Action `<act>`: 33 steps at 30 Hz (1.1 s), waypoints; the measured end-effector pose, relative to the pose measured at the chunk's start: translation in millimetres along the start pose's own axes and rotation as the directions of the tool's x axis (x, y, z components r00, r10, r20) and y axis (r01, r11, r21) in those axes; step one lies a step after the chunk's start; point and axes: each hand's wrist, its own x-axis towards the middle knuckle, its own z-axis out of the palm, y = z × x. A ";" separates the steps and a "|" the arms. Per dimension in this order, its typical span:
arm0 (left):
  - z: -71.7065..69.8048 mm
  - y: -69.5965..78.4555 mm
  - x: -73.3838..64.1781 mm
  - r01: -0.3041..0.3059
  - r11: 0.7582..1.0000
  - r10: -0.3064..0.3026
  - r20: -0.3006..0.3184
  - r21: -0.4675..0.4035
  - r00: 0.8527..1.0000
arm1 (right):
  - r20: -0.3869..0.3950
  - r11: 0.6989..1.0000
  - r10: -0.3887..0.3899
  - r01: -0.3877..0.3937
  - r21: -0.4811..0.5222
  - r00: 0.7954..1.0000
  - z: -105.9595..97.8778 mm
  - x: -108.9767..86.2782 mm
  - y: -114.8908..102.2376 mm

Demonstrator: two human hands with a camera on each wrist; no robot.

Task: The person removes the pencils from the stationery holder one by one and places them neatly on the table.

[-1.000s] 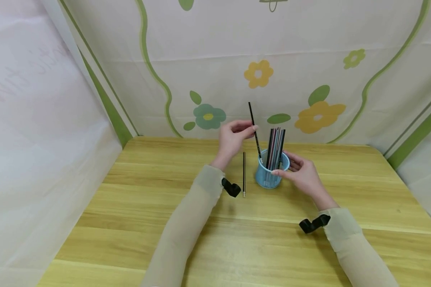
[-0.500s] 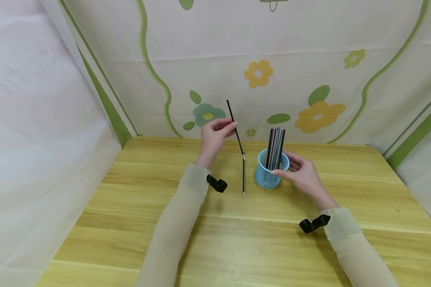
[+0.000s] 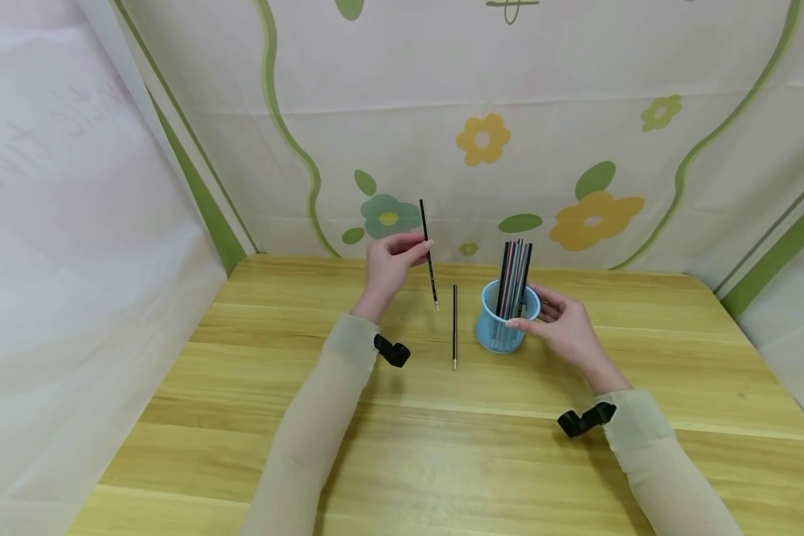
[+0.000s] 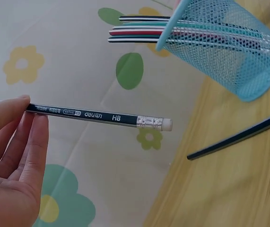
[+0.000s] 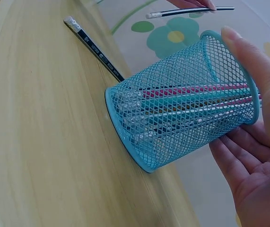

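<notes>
My left hand pinches a black pencil between thumb and fingers, above the back of the table. In the left wrist view, the pencil's white eraser and silver band face away from the hand, and "HB" is printed on the barrel. A second black pencil lies on the tabletop, eraser end toward me. Right of it stands a light blue mesh pencil cup, upright, with several pencils leaning inside. My right hand grips the cup from the right, thumb at the rim and fingers behind.
The wooden table runs back to a white fabric wall printed with flowers and green lines. Another white fabric panel borders the left side. A black wrist camera sits at the left cuff.
My left hand has drawn the pencil leftward from the cup's rim, past the lying pencil, then slightly lower. The right hand and the cup have stayed in place.
</notes>
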 end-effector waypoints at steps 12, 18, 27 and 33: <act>-8.7 -15.1 -8.2 0.058 0.996 -0.062 0.060 0.068 0.996 | 0.006 0.999 0.017 -0.018 0.027 1.000 -1.9 -0.6 -4.5; -7.3 -20.4 -15.3 0.116 0.990 -0.121 0.064 0.083 0.991 | 0.004 0.999 0.022 -0.022 0.033 1.000 -1.7 -0.8 -4.6; -5.1 -34.0 -20.5 0.159 0.982 -0.167 0.073 0.101 0.983 | 0.006 0.999 0.010 -0.010 0.035 1.000 -1.7 -0.4 -3.7; -3.2 -42.5 -23.8 0.185 0.976 -0.195 0.079 0.115 0.978 | 0.000 1.000 0.006 -0.006 0.020 1.000 -1.8 0.0 -2.7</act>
